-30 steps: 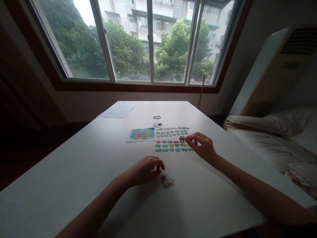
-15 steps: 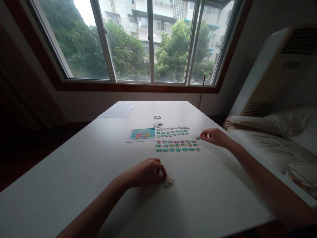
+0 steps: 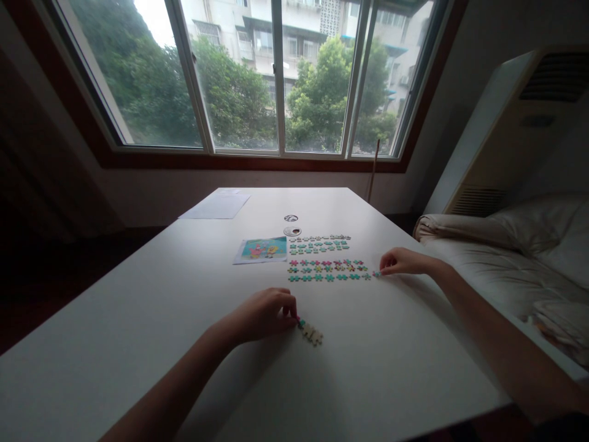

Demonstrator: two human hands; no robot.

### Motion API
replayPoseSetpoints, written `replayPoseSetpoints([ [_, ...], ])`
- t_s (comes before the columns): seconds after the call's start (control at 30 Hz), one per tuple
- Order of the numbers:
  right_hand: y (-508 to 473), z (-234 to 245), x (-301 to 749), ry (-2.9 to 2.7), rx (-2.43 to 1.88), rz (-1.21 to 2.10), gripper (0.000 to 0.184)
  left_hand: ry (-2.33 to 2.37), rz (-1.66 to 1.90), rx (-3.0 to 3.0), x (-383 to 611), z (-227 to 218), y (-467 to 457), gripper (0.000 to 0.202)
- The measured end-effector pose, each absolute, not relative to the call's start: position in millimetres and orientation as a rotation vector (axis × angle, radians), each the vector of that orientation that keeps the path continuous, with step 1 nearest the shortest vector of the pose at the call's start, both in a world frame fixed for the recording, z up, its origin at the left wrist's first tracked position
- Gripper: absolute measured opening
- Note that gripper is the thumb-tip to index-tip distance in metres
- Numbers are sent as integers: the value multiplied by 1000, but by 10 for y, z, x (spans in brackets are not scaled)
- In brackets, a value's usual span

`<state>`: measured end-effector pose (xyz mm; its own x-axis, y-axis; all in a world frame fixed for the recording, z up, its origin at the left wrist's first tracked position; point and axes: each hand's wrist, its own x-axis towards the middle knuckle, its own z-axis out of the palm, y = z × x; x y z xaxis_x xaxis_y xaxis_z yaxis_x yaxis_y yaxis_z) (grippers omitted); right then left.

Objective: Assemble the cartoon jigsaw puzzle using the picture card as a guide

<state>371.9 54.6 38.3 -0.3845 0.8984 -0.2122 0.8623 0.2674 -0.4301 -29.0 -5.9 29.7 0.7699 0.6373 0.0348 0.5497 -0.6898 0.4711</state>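
Note:
Rows of green, pink and yellow jigsaw puzzle pieces (image 3: 330, 278) lie spread on the white table (image 3: 193, 307). My right hand (image 3: 402, 261) is at the right end of the rows, its fingertips pinched on a small puzzle piece (image 3: 376, 274) beside the nearest row. Closer to me, my left hand (image 3: 269, 313) pinches a pink and green puzzle piece (image 3: 300, 321). That piece is by a little cluster of pale, face-down pieces (image 3: 313, 334). A picture sheet (image 3: 262, 249) with a colourful cartoon lies left of the rows.
Two round discs (image 3: 292, 231) lie behind the rows, and white paper (image 3: 216, 205) rests at the table's far left. A padded cream sofa (image 3: 483, 245) runs along the right side, with a tall air conditioner (image 3: 501, 135) behind. A window (image 3: 243, 92) is ahead.
My right hand has come nearer with its piece, down to the nearest row's end. My left hand has shifted slightly up and left, and a coloured piece now shows at its fingertips.

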Motion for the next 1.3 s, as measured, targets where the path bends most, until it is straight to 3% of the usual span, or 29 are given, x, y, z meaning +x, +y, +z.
replayPoseSetpoints([
  [0.47,562,314,3621,-2466,-1663,739,34,930,253,2516,-302,304,-43,14],
  [1.3,649,204,3649,-2336,-1679,586,34,889,236,2475,-288,317,-83,16],
])
